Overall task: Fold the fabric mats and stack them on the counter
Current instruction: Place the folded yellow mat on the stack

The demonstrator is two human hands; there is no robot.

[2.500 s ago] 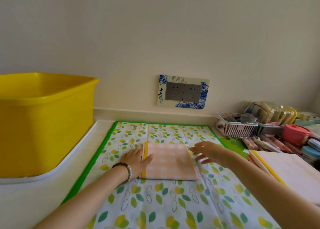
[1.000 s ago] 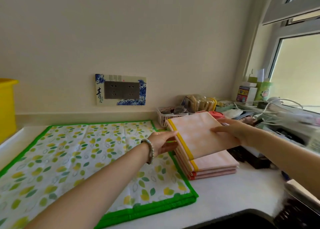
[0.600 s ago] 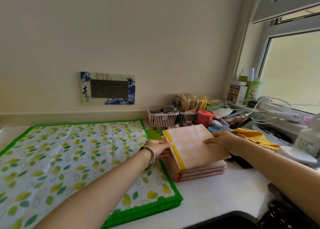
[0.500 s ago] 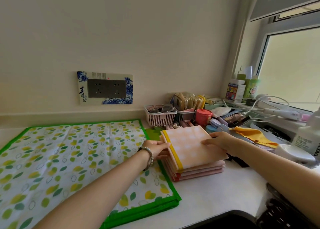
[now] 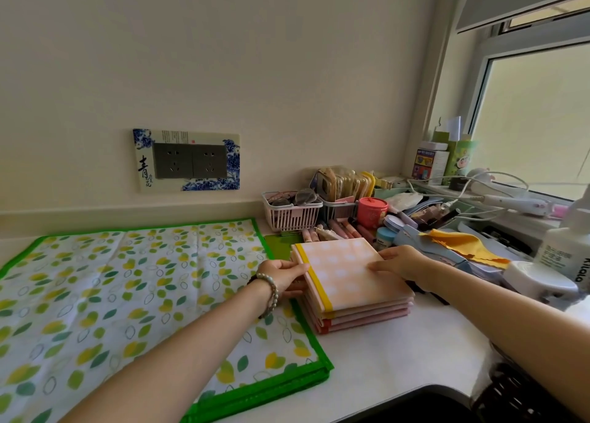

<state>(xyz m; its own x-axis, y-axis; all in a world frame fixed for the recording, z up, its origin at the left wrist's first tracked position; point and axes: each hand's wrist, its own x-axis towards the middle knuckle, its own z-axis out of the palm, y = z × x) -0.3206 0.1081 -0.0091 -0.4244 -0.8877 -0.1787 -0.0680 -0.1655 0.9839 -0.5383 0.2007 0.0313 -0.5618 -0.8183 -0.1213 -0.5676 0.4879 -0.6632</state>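
— What are the hands doing?

— The left hand (image 5: pixel 282 274), with a bead bracelet (image 5: pixel 271 291) at its wrist, pinches the left edge of the top folded mat (image 5: pixel 344 272). The thumb lies on top by the yellow band and the fingers curl against the side. The right hand (image 5: pixel 399 261) rests on the mat's right edge with fairly straight fingers. I cannot tell whether any of them reach underneath.

— And where is the mat?

— It lies on top of the stack (image 5: pixel 367 314) of pink folded mats on the white counter (image 5: pixel 399 358), roughly square with the ones below it.

— What is around the stack?

— A leaf-print mat (image 5: pixel 127 288) with a green border is spread flat to the left of the stack, and its right edge runs under or against the stack's left side. Just behind the stack are a pink basket (image 5: pixel 292 215) and a red jar (image 5: pixel 372 211) among crowded small items too jumbled to name. A crumpled yellow cloth (image 5: pixel 459 243) lies to the right of the stack. Farther right is a white bottle (image 5: pixel 565 250), partly cut off by the frame.

— Anything else hidden or cut off?

— The forearms cover the counter in front of the stack. Only a dark edge of a sink (image 5: pixel 415 403) shows at the bottom. A socket plate (image 5: pixel 188 160) is on the wall behind and to the left of the stack, and a window (image 5: pixel 536 119) is up to its right.
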